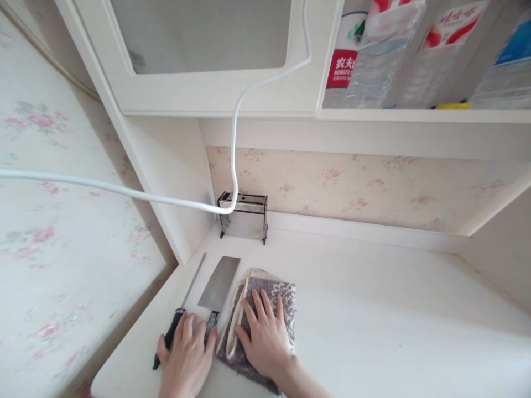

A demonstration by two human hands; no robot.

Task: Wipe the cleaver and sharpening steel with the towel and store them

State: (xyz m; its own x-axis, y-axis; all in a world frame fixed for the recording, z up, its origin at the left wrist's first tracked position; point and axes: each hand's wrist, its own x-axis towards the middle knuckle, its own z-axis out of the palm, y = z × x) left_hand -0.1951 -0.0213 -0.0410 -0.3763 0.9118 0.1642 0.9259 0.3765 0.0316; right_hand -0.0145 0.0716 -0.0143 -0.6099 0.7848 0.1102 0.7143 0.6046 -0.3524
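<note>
My right hand (267, 334) lies flat on a folded brown and cream patterned towel (286, 298), its fingers spread. To its left, my left hand (186, 348) rests palm down with fingers apart and slightly bent. It lies over the black handle of a honing steel (169, 331), and its thumb side touches the dark handle of a cleaver (213, 319). The cleaver's wide blade (219, 282) points away from me, flat on the white tabletop. The steel's thin rod (193, 280) lies left of the blade. My left hand partly hides both handles.
A metal knife holder (244, 218) stands in the back left corner. A white cable (166, 199) hangs across the view. Above are a white cabinet door (219, 91) and a shelf (415, 115) with plastic-wrapped water bottles (381, 61). The tabletop (373, 315) extends to the right.
</note>
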